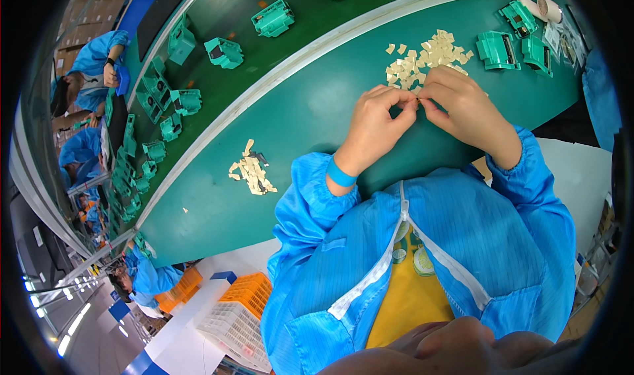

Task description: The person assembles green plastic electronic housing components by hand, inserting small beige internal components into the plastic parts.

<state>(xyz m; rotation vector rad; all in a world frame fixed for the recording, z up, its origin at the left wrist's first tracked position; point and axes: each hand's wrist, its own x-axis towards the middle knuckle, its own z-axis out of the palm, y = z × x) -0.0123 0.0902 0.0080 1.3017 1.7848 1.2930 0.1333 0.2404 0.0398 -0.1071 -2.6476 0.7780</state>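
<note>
My left hand and my right hand meet fingertip to fingertip over the green work surface. Thumb and forefinger of each are pinched together on something tiny, too small to make out. Just beyond my fingers lies a loose heap of small cream-coloured pieces, part of it hidden behind my hands. Off to the left, a smaller pile of longer cream strips rests on the surface with a few dark bits among them.
Green plastic housings stand at the far right near cardboard tubes. Beyond a metal rail, more green housings sit on a conveyor belt. Orange and white crates stand at lower left. Co-workers in blue sit along the left.
</note>
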